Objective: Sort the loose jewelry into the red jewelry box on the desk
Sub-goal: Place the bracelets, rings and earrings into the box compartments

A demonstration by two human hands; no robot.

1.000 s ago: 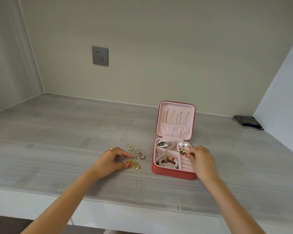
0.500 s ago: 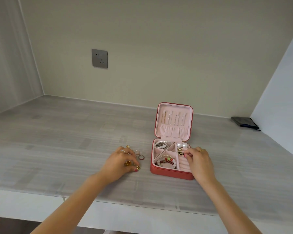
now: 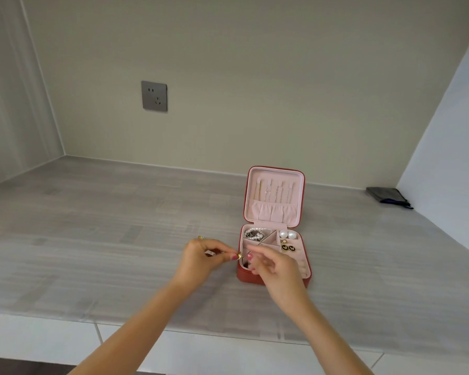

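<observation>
Head view, left hand (image 3: 201, 259) pinching gold piece (image 3: 239, 256); right hand (image 3: 272, 266) blurred

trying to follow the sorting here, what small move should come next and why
Probably the right hand should take the small gold piece pinched at the left hand's fingertips and carry it into the box. The two hands meet at the box's near-left corner, the piece sits between them, the lid is open, and the ring rolls at right look free.

Open desk on most sides of the box

Bare desk (image 3: 92, 239) lay from 9 to 12 o'clock of the box (image 3: 274, 266); its raised lid (image 3: 274, 196) blocked 12, both hands crowded 7.
</observation>
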